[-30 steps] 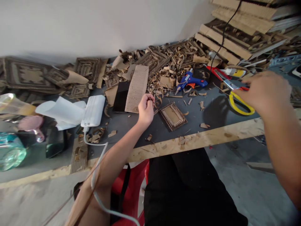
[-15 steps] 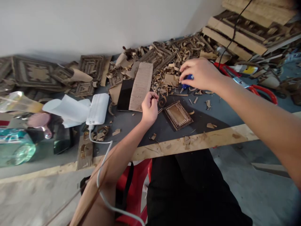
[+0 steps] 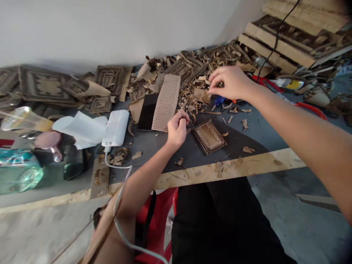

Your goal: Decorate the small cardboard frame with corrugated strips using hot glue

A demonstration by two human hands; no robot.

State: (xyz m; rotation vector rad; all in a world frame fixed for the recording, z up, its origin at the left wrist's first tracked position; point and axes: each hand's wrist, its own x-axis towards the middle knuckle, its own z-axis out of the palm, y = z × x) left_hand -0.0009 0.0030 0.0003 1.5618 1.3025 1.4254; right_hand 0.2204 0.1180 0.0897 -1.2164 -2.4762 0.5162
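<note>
My left hand is closed above the table, just right of a ribbed corrugated cardboard sheet. Whatever its fingers hold, if anything, is hidden. My right hand hovers over the scraps with thumb and fingers drawn together in a pinch; I cannot make out anything between them. Under it lies a blue tool with a pointed tip and an orange part, partly covered by the hand. A small rectangular cardboard frame with a patterned border lies flat between the hands, near the table edge.
Cardboard curls and scraps pile up at the back. Red-handled cutters and a yellow-labelled bottle lie right. Left are a white power bank with its cable, paper, a pink hairbrush and finished-looking frames.
My right hand has risen slightly off the blue tool, showing its orange part. My left hand has shifted a little to the right and stays closed.
</note>
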